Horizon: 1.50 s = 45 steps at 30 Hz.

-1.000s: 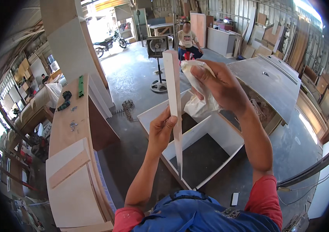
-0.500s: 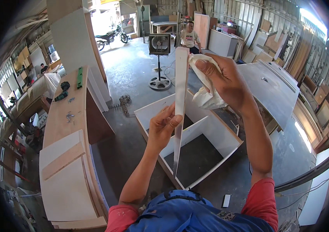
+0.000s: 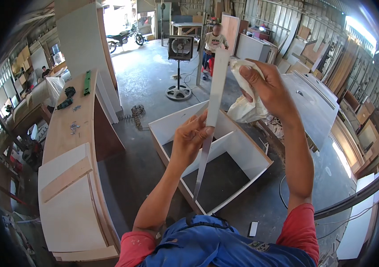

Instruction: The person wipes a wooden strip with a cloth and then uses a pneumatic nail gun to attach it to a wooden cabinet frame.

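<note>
A long narrow white strip [image 3: 216,91] stands nearly upright in front of me, its lower end tapering down toward the cabinet frame. My left hand [image 3: 190,140] grips it around the middle, thumb on the near face. To the right of the strip's upper part, my right hand [image 3: 271,91] holds a crumpled off-white cloth [image 3: 244,109], pinched under the thumb. A gap shows between cloth and strip. Below both hands, a white open cabinet frame [image 3: 251,151] with a divider lies on the floor.
At left is a wooden workbench [image 3: 71,133] with a green level [image 3: 87,82], a cordless drill [image 3: 66,99] and loose screws [image 3: 74,127]. A pedestal fan [image 3: 180,49] and a person [image 3: 215,41] are beyond. A large grey panel [image 3: 307,104] lies right; a phone-like object [image 3: 253,228] is near me.
The cloth in my right hand has come away from the strip, moving right. The strip's top has tilted rightward, still in my left hand. The person behind now shows more fully.
</note>
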{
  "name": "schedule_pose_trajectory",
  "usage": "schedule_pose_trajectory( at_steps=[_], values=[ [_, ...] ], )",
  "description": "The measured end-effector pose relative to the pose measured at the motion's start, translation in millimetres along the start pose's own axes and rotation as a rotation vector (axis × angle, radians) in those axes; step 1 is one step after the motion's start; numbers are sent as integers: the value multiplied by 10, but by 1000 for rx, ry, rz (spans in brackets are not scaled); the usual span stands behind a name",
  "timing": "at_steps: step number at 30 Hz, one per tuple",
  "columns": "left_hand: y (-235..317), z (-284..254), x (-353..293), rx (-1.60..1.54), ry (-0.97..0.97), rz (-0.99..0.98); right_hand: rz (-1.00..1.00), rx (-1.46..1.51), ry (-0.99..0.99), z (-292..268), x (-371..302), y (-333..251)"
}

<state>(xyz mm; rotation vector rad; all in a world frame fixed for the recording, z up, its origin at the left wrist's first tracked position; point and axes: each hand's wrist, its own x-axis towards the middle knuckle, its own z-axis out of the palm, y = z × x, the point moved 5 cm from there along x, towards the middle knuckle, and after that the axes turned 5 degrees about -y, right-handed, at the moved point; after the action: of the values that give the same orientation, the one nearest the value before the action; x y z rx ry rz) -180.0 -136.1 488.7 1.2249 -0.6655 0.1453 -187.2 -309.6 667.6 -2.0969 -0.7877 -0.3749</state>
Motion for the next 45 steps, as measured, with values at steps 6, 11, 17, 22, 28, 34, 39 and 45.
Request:
schedule_pose_trajectory(
  at_steps=[6, 11, 17, 22, 28, 34, 39, 45],
  values=[
    [25, -28, 24, 32, -50, 18, -90, -123, 59, 65, -26, -119],
    [-11, -41, 44, 20, -72, 17, -193, -254, 135, 37, -34, -170],
    [-23, -1, 49, -1, -87, -10, -110, -267, 152, -15, -31, -180],
    [-75, 0, 44, -9, -77, 10, -124, -352, 133, -12, -62, -126],
    [-72, 37, 27, -21, -76, -20, -158, -337, 131, -1, -114, -182],
    [-17, 59, 16, -15, -76, -21, -171, -352, 233, -45, -127, -251],
    [-3, 78, 28, 44, -89, -23, -226, -268, 340, -127, -159, -288],
    [-28, -37, 79, 43, -169, -34, -271, -263, 389, -81, -254, -274]
  ],
)
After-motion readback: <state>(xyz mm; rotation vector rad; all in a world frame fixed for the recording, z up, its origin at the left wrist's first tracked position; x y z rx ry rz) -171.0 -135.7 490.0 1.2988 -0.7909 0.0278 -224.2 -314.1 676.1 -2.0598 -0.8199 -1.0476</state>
